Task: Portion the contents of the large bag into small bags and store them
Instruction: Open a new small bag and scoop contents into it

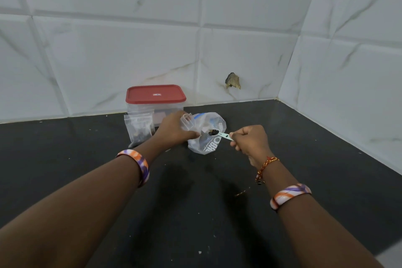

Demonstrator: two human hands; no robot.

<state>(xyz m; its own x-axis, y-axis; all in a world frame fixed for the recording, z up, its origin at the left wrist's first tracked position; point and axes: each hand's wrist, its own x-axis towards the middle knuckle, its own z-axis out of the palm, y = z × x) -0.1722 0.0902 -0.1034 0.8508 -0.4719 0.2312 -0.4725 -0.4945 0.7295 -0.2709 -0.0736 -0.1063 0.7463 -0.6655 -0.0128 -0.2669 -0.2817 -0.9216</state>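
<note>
A large clear plastic bag (206, 141) with blue print sits open on the black counter (195, 213). My left hand (175, 129) grips a small clear bag (187, 123) beside the large bag's mouth. My right hand (250, 140) holds the handle of a pale green spoon (224, 135), whose bowl carries dark pieces (213, 132) over the large bag. Two filled small bags (139, 129) lean against a clear container with a red lid (155, 95) behind my left hand.
White marbled tile walls close the corner at the back and right. A dark chip (233, 81) marks the back wall. Small crumbs (240, 192) lie on the counter near my right wrist.
</note>
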